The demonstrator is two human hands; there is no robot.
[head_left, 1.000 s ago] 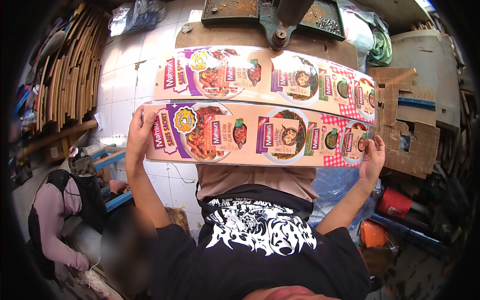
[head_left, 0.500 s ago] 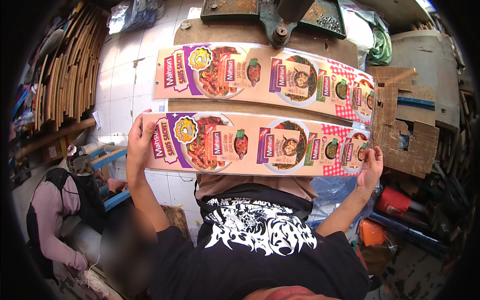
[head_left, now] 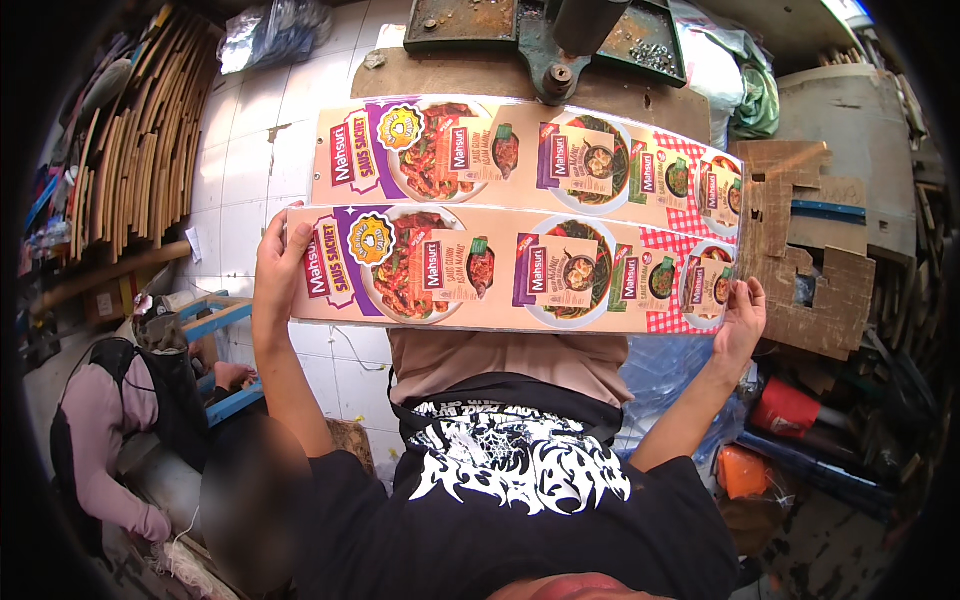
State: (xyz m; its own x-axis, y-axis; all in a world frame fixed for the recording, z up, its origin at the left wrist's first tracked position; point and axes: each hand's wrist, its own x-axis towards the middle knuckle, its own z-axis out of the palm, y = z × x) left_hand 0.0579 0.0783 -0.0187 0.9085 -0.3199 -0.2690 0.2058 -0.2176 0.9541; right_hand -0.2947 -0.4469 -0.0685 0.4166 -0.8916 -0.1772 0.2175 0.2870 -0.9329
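Cardboard printed sheet (head_left: 520, 270) pinched at both ends by left hand (head_left: 278, 262) and right hand (head_left: 742, 318), above second sheet (head_left: 530, 155).

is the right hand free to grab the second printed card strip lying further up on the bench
Probably not: the right hand grips one end of the near printed strip, the left hand the other. The far strip lies uncovered beyond.

Near printed card (head_left: 510, 268) between both hands, second card (head_left: 520, 155) just behind, press (head_left: 545, 35) beyond.
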